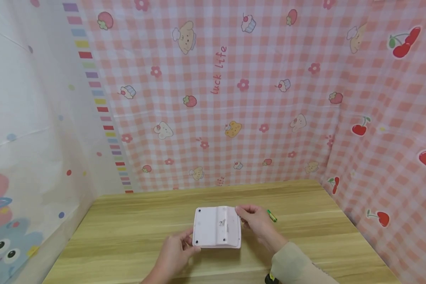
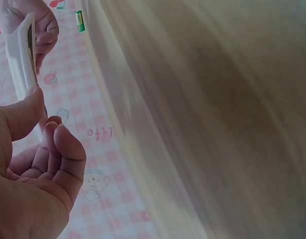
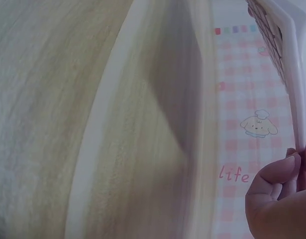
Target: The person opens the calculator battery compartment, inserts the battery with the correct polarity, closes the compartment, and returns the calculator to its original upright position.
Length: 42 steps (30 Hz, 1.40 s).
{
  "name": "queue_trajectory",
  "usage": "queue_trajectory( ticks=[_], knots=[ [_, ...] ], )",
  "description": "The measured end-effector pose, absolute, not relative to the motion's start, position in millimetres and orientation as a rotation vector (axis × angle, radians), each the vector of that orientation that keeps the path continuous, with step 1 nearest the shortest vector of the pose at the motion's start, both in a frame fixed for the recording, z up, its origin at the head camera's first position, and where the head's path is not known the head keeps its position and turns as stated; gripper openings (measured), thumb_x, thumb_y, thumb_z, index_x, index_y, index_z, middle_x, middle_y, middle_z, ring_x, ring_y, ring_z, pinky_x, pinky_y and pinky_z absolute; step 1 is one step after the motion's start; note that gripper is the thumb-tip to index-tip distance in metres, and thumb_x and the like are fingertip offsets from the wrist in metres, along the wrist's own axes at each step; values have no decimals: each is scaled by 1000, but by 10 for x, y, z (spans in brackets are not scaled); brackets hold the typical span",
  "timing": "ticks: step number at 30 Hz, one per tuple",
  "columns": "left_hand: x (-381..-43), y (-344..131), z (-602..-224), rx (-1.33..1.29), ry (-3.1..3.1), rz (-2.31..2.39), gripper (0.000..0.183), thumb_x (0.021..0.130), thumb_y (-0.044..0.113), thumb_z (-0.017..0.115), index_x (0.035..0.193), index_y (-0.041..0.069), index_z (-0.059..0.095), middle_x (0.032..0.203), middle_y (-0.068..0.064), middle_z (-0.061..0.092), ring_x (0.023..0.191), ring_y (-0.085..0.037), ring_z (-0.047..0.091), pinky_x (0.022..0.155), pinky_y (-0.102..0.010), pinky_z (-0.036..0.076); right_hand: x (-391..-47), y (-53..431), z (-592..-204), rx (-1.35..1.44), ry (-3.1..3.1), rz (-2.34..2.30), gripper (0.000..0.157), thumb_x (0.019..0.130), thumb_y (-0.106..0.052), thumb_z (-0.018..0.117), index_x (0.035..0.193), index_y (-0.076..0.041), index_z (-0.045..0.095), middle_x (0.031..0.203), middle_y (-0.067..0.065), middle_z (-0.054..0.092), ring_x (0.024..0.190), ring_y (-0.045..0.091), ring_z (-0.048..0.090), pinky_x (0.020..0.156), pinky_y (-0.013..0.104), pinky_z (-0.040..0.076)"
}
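A pale pink calculator [image 1: 206, 228] is held above the table with its back up. That back has dark round feet near the corners and a raised band with a small printed picture. My left hand [image 1: 175, 252] pinches its lower left corner between thumb and fingers. At the upper right edge, my right hand [image 1: 258, 223] grips it, thumb on the back. In the right wrist view the underside of the calculator [image 3: 296, 74] shows rows of keys edge-on. A small green battery [image 1: 271, 215] lies on the table just beyond my right hand.
The wood-grain table [image 1: 135, 221] is bounded by a pink checked cloth [image 1: 213, 150] at the back and right, and a white dotted cloth [image 1: 39, 130] at the left. A black and yellow object [image 1: 271, 278], partly hidden, lies by the right sleeve [image 1: 294, 264].
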<state>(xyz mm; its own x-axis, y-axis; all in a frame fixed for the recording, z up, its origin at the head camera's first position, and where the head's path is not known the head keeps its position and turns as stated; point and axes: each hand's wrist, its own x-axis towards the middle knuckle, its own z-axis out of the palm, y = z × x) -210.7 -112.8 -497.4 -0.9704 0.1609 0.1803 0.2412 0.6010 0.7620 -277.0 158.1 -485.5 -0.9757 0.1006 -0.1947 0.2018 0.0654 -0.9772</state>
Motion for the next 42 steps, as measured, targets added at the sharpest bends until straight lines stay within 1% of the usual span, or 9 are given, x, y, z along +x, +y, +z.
queue_trajectory(
  ticks=[8, 14, 20, 26, 29, 31, 33, 38, 42],
  knots=[
    [-2069, -1097, -4986, -325, -2730, -1365, 60, 77, 17, 83, 129, -4, 62, 76, 5, 66, 58, -1, 52, 49, -19, 47, -2729, 1554, -4851, 229, 2346, -1986, 25, 95, -25, 66, 110, -5, 72, 91, 2, 67, 81, 16, 59, 69, 30, 52],
    [-2070, -1085, -5003, -294, -2745, -1344, 59, 76, 16, 84, 127, -3, 63, 74, 5, 66, 57, -1, 51, 49, -18, 45, -2727, 1533, -4880, 214, 2339, -1960, 28, 99, -24, 59, 118, -5, 70, 98, 4, 70, 85, 19, 61, 73, 32, 54],
    [-2089, -1089, -5042, -262, -2783, -1367, 56, 75, 17, 85, 124, -3, 65, 74, 5, 65, 61, -3, 53, 51, -18, 45, -2706, 1511, -4935, 175, 2318, -1942, 32, 100, -22, 58, 124, -3, 67, 97, 3, 70, 81, 15, 60, 71, 32, 53],
    [-2110, -1098, -5081, -264, -2790, -1437, 52, 75, 18, 85, 118, -5, 67, 76, 3, 66, 67, -7, 58, 55, -18, 50, -2647, 1528, -4945, 99, 2329, -1840, 46, 98, -30, 60, 133, 0, 60, 108, 7, 72, 85, 13, 64, 75, 35, 57],
    [-2122, -1111, -5088, -261, -2800, -1502, 52, 76, 19, 84, 118, -7, 67, 78, 2, 67, 69, -9, 60, 54, -19, 51, -2640, 1549, -4949, 31, 2314, -1807, 52, 97, -35, 62, 134, 1, 59, 98, 6, 72, 79, 13, 61, 69, 31, 53],
    [-2128, -1119, -5088, -256, -2808, -1550, 51, 77, 19, 84, 117, -7, 67, 78, 1, 67, 68, -11, 60, 53, -20, 51, -2646, 1566, -4960, -13, 2305, -1776, 53, 96, -38, 63, 132, 0, 60, 85, 2, 68, 72, 14, 57, 64, 28, 49],
    [-2134, -1125, -5093, -258, -2818, -1591, 51, 79, 20, 83, 118, -8, 67, 78, 1, 67, 66, -10, 60, 51, -21, 51, -2650, 1578, -4975, -48, 2293, -1750, 55, 95, -41, 62, 131, 0, 61, 79, 0, 65, 70, 14, 55, 61, 27, 46],
    [-2146, -1133, -5126, -275, -2823, -1682, 48, 81, 19, 81, 119, -7, 66, 76, 1, 67, 59, -9, 59, 47, -22, 50, -2635, 1567, -4998, -67, 2265, -1695, 64, 94, -49, 61, 132, 2, 59, 85, 3, 70, 72, 14, 61, 63, 28, 50],
    [-2157, -1124, -5151, -292, -2817, -1704, 46, 82, 20, 81, 117, -7, 67, 75, 1, 68, 57, -7, 58, 47, -21, 49, -2629, 1559, -4999, -68, 2258, -1649, 62, 93, -52, 61, 127, 0, 62, 85, 3, 69, 73, 14, 61, 64, 28, 51]
  ],
)
